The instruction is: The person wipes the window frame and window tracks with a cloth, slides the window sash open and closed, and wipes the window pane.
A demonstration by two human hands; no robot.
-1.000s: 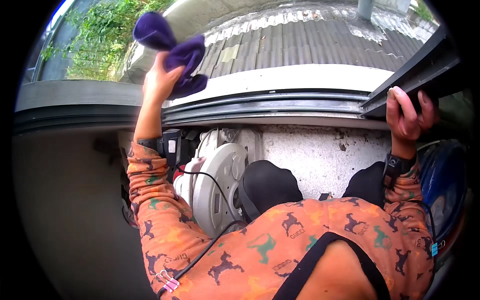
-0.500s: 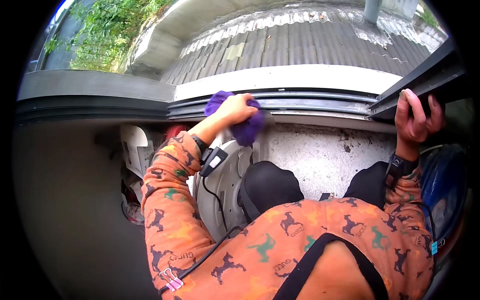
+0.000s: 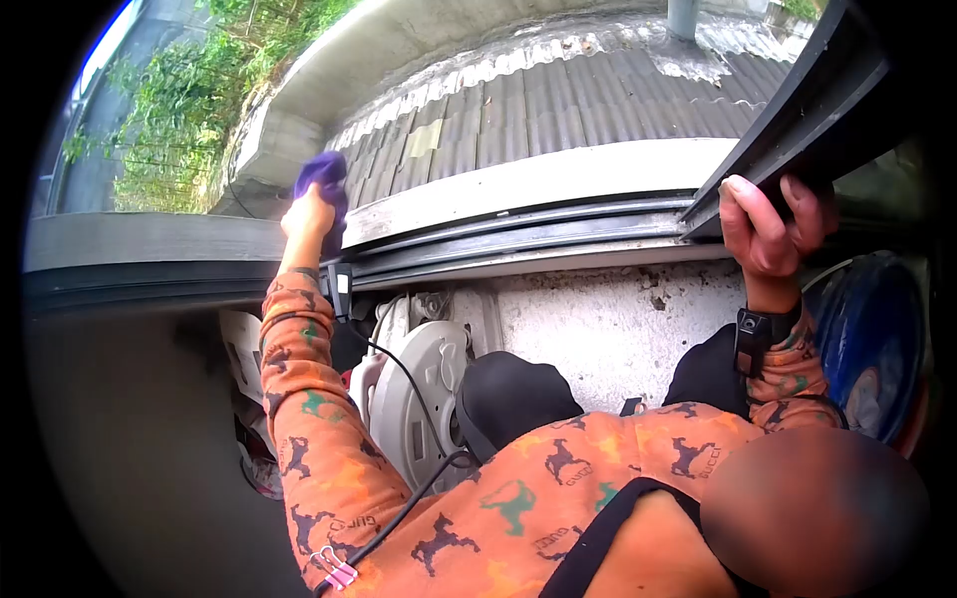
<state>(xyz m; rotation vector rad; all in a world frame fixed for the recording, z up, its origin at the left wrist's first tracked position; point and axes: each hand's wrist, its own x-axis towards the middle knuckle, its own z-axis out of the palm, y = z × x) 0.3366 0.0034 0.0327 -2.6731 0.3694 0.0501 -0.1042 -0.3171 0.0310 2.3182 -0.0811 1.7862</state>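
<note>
A bunched purple cloth [image 3: 324,179] is in my left hand [image 3: 308,216], whose fingers are wrapped round it at the left end of the window opening. Below and right of it run the metal window tracks [image 3: 538,227], beside a white outer ledge [image 3: 558,179]. At the right my right hand [image 3: 770,227] has its fingers curled at the lower edge of the dark window frame [image 3: 797,120]. Part of that grip is hidden against the frame.
A pale round plastic object [image 3: 424,384] stands left of my knees, near a white box [image 3: 242,344]. At the right is a blue container [image 3: 865,339]. A corrugated roof [image 3: 558,110] and plants [image 3: 169,120] lie outside.
My left hand swept right and down over the tracks with the cloth, then back left and outward. My right hand stays at the frame. The view has shifted, and a blurred round shape appears lower right.
</note>
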